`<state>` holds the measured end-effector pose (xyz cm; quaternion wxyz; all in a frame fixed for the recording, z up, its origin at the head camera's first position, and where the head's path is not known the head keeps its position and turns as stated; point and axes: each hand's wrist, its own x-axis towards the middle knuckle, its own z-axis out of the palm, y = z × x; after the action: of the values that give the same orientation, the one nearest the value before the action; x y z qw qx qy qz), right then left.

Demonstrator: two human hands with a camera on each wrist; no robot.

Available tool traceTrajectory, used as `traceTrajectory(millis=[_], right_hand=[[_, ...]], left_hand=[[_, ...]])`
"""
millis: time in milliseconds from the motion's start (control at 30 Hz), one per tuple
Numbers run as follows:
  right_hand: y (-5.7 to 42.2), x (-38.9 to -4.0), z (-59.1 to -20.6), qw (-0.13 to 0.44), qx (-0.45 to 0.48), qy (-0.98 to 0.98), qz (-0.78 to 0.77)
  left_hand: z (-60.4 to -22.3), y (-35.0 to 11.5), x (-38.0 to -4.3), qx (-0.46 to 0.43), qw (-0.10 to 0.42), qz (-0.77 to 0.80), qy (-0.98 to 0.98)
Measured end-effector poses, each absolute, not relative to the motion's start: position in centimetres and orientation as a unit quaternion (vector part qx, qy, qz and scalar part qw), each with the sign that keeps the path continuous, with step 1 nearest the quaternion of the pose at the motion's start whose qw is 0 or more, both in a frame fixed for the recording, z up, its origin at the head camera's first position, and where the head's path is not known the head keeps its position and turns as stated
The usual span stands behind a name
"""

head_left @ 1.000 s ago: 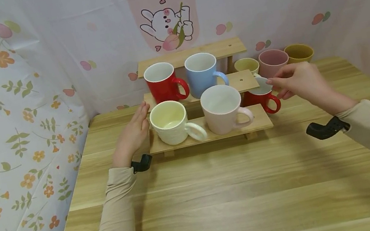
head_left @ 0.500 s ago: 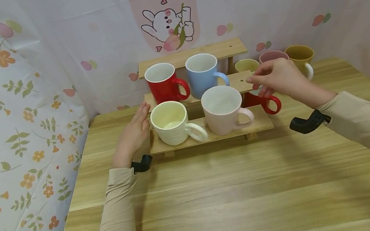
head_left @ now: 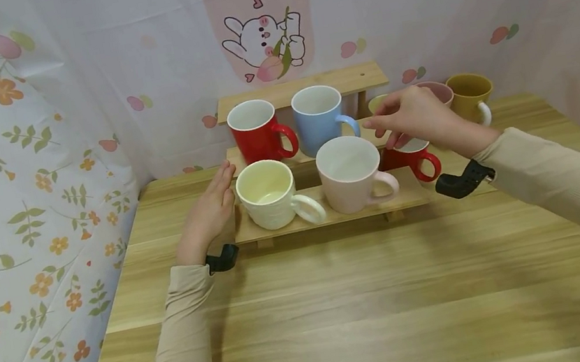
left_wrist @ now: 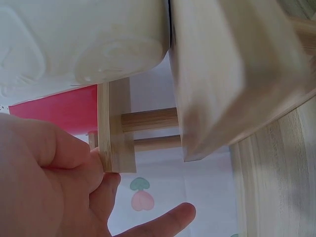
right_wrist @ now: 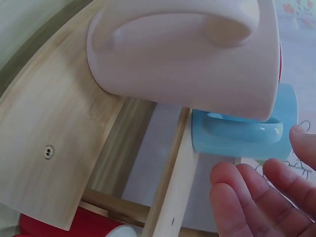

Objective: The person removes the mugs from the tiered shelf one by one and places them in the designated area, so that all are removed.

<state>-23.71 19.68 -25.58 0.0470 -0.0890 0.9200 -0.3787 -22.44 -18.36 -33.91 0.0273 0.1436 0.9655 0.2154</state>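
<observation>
A three-tier wooden rack (head_left: 415, 194) bears a red mug (head_left: 255, 142) and a light blue mug (head_left: 318, 127) on its middle tier. On the front tier stand a pale yellow mug (head_left: 266, 210) and a pale pink mug (head_left: 348, 187). My left hand (head_left: 208, 215) touches the rack's left end, fingers straight in the head view; in the left wrist view its fingertips meet the shelf end (left_wrist: 116, 148). My right hand (head_left: 419, 118) is over the rack's right end, nothing in it, fingers loosely bent, close to the blue mug's handle (right_wrist: 242, 129).
Beside the rack's right end, a second red mug (head_left: 398, 159) stands low on the table, partly hidden. Behind my right hand are a light yellow mug (head_left: 376, 102), a dusty pink mug (head_left: 440, 91) and a mustard mug (head_left: 468, 86). A printed curtain (head_left: 156, 49) hangs behind the table.
My right hand has moved left, from above the lower red mug past the rack's right end toward the blue mug's handle. The left hand stays at the rack's left end.
</observation>
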Motion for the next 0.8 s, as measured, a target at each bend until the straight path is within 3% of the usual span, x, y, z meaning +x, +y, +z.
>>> traceTrajectory(millis=[800], right_hand=[[16.8,-26.2,-24.8,0.110,-0.105,0.930,-0.334]], left_hand=[[-34.0,-18.5,-22.3,0.150,0.022,0.218,0.964]])
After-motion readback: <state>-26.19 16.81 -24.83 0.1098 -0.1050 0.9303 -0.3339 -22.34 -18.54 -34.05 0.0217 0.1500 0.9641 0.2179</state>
